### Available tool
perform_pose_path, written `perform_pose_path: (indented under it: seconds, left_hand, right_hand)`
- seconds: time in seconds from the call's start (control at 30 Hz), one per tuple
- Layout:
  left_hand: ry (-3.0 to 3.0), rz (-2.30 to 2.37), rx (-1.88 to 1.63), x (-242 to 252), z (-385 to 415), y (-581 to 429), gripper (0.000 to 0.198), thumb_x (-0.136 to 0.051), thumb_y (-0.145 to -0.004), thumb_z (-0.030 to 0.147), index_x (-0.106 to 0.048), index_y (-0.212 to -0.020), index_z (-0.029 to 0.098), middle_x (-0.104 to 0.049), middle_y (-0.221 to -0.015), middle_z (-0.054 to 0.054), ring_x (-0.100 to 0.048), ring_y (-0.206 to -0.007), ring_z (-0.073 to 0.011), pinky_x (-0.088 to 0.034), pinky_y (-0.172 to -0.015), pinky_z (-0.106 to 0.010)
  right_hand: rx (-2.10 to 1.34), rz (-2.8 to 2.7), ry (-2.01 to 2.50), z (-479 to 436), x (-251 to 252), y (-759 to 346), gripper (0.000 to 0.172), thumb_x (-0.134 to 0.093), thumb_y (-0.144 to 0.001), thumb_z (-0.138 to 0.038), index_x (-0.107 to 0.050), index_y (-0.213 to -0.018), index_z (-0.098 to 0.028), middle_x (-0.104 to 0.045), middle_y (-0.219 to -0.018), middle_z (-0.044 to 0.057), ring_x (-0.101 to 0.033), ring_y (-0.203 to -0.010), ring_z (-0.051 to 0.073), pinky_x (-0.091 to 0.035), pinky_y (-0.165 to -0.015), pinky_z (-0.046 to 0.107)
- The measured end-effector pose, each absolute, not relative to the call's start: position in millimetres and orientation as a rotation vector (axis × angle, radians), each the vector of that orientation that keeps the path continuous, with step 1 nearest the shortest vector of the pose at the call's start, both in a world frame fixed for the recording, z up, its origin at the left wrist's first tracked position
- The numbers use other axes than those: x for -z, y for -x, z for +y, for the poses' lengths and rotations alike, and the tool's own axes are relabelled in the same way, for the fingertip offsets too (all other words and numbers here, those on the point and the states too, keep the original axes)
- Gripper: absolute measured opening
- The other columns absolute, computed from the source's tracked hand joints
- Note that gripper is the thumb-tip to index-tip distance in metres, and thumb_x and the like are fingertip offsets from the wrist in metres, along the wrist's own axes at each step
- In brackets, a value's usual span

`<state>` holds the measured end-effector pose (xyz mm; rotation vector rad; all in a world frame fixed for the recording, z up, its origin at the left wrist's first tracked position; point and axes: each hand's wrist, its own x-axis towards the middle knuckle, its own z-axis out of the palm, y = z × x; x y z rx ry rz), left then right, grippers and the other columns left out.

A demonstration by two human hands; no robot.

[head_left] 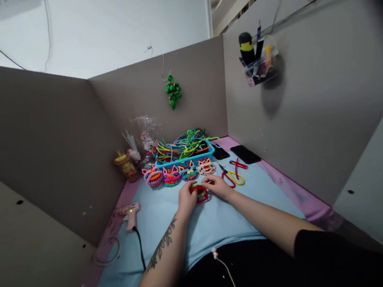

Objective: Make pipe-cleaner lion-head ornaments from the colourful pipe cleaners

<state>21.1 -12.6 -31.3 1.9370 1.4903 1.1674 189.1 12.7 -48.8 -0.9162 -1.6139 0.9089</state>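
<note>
Two bare hands are what I follow through the head camera, brought close together above the pale blue cloth [260,193]. The left hand [186,197] grasps a red looped piece [202,200] by its left side, thumb toward me. The right hand [218,187] has its thumb and fingers drawn together at the piece's upper right; whether they pinch it or only touch it, I cannot tell from here. That piece sits between the hands, near the middle of the cloth.

Just beyond them I see four fuzzy animal faces in a row: a purple-and-orange one [153,177], a pink one [171,177], a teal one [188,171] and a cream-and-red one [206,166]. Behind the row, a blue basket [211,152] holds a heap of multicoloured pipe cleaners [183,146].

To the right of the hands lie scissors [239,179] with red and yellow handles, near a small red tool [240,165], and farther back a black phone [246,154]. Well off to my left, I make out a pink glue gun [132,216] with a dark cord [140,248] running toward me.
</note>
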Motion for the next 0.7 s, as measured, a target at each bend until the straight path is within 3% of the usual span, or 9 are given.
perform_pose_path:
  seconds: [0.3,0.7]
  left_hand:
    - [-1.996,1.457,-1.170,28.5,-14.0,-21.4,0.031,-0.054,-0.068,0.004,-0.066,-0.093,0.018,-0.069,-0.094,-0.005,-0.063,-0.089,-0.0172,-0.048,-0.084,-0.031]
    - [-2.045,1.480,-1.126,24.0,-19.4,-23.9,0.028,-0.055,-0.068,0.008,-0.066,-0.092,0.018,-0.069,-0.092,-0.005,-0.062,-0.086,-0.0181,-0.048,-0.081,-0.032]
  right_hand:
    - [-1.038,-1.629,0.875,5.4,41.6,-188.7,0.024,-0.062,-0.072,-0.039,-0.057,-0.068,-0.016,-0.055,-0.061,-0.002,-0.049,-0.059,0.011,-0.041,-0.059,0.025]
    - [-1.127,-1.603,0.830,4.0,42.1,-187.2,0.021,-0.061,-0.073,-0.038,-0.058,-0.076,-0.017,-0.058,-0.069,-0.001,-0.054,-0.065,0.013,-0.043,-0.065,0.027]
